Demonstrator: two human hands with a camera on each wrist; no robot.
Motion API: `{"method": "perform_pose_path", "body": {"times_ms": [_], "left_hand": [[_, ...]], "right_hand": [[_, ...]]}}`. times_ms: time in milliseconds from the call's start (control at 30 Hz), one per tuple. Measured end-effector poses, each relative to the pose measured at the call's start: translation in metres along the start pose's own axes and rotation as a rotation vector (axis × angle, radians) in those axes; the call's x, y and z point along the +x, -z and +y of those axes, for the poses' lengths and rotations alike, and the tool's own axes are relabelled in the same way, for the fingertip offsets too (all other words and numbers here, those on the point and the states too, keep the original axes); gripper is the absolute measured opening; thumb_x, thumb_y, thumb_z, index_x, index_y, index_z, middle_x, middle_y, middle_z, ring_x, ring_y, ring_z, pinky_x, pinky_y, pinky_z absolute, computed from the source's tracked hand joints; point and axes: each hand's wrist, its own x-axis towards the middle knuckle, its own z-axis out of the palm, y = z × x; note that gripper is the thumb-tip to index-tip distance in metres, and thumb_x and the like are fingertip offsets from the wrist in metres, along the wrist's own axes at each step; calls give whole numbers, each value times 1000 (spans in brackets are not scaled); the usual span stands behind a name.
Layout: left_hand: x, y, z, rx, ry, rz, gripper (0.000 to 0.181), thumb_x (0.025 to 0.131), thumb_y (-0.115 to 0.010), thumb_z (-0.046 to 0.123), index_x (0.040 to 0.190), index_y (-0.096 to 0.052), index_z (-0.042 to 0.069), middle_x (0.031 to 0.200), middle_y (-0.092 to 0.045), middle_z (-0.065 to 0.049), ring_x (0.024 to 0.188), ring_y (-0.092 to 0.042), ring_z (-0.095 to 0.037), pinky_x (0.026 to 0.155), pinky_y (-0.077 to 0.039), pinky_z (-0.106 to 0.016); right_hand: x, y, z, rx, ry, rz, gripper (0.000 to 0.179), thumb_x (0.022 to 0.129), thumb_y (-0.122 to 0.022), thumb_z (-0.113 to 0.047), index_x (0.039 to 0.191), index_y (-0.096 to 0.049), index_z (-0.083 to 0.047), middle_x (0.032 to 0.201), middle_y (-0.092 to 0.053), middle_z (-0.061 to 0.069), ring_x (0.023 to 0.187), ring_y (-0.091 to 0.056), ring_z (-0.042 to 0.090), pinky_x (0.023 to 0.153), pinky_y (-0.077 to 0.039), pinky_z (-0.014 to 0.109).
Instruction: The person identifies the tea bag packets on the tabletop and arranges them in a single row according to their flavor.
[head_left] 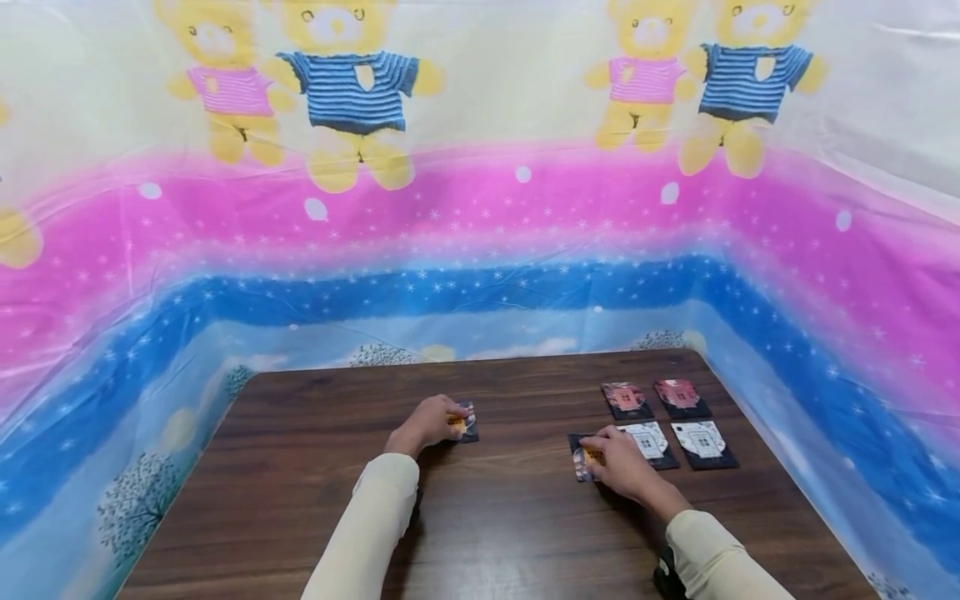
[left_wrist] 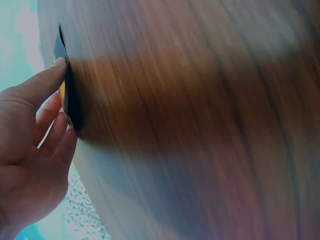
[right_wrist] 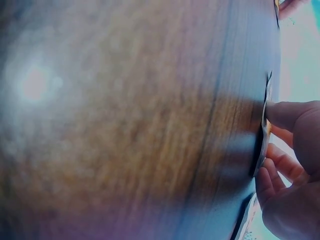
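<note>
Left of the table's middle, my left hand point(head_left: 429, 423) pinches a small flat packet point(head_left: 472, 423) with dark edges and an orange patch. In the left wrist view the thumb lies on one side of this packet point(left_wrist: 73, 100) and the fingers lie along the other. Further right, my right hand point(head_left: 624, 463) grips a similar black-and-orange packet point(head_left: 581, 463), partly covered by the fingers. The right wrist view has it edge-on, the packet point(right_wrist: 262, 137) between thumb and fingers. Just beyond the right hand lies a white-and-black packet point(head_left: 651, 442), partly hidden by that hand.
Another white-and-black packet point(head_left: 703, 444) lies to its right. Behind these are two red-and-black packets, one on the left point(head_left: 627, 400) and one on the right point(head_left: 682, 398). A bear-printed cloth point(head_left: 480, 217) surrounds the back and sides of the brown wooden table point(head_left: 315, 467).
</note>
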Motion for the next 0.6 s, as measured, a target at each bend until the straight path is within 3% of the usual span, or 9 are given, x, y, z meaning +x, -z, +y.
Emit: {"method": "perform_pose_path", "body": {"times_ms": [200,600], "left_hand": [[-9,10,-13,24,22,11,39,92,-75,12,131,-71,17,138,-58,-13,120,-57,-32,104,-49,-51],[-24,32,-37,46,115,1,40,91,-76,8,130,-72,16,138,-59,-14,115,-58,-30,104,-50,-51]], "right_hand": [[2,0,1,-9,37,9,42,89,-78,-17,130,-70,-11,122,-62,15,111,-59,34,97,-45,55],[1,2,-1,-24,2,-14,43,89,-78,-17,131,-70,-12,124,-62,15,110,-59,34,96,-47,54]]}}
